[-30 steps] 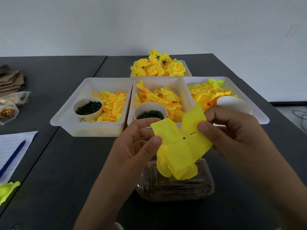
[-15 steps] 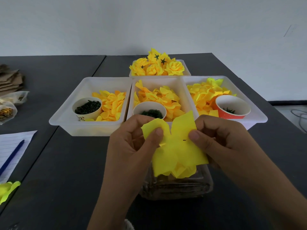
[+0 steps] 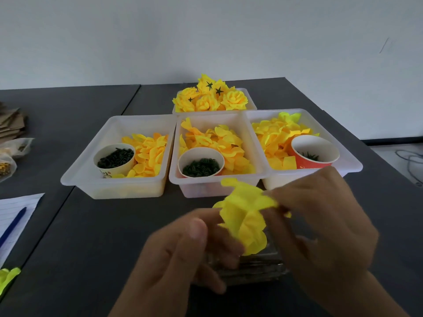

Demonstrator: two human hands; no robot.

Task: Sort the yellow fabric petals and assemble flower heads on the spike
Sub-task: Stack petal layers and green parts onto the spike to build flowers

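Two hands meet low in the view over a clear box (image 3: 254,268) on the dark surface (image 3: 96,236). Right hand (image 3: 320,220) pinches the yellow petals (image 3: 246,216) from 3 o'clock; left hand (image 3: 183,250), blurred at 8 o'clock, curls beside them, grip unclear. Three petal trays (image 3: 128,133) sit at 12 o'clock.

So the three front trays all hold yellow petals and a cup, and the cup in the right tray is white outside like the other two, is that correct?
Not quite. The head view shows the cup in the right tray is red-orange outside, white only inside. The rest holds: all three front trays hold yellow petals and a cup.
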